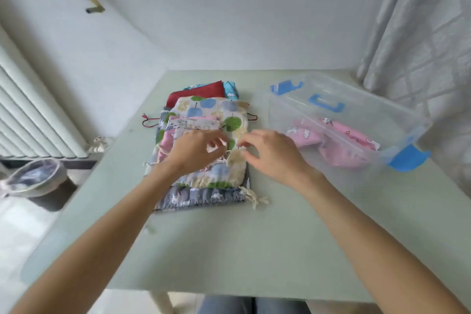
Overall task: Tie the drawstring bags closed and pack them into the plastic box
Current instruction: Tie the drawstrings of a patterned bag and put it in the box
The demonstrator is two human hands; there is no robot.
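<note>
Two hands over the bag pile, head view only. Left hand (196, 146) and right hand (270, 153) sit close together but not touching, fingers curled toward each other above the top small bag (193, 126). Something pale shows between the left fingertips, likely the cream drawstring (230, 157); blur makes it hard to say whether either hand has actually pinched it. Right fingertips look just beside the cord end, not clearly clamped.

Key relation: the stack of drawstring bags (204, 140) lies directly under and ahead of both hands, long axis running away from the person. The cord ends on the top bag fall in the gap between the hands, so both are about equally near; left looks slightly more on it. Judgement: tying step on this bag, knot not yet made.

Plastic box (344, 120) is right of the right hand, well apart from the left, lid open, blue latches. Inside: pink bags (339, 143), count unclear through the wall. Right hand is the nearer one for packing.

Table (254, 237) bare on the near side of the hands.
</note>
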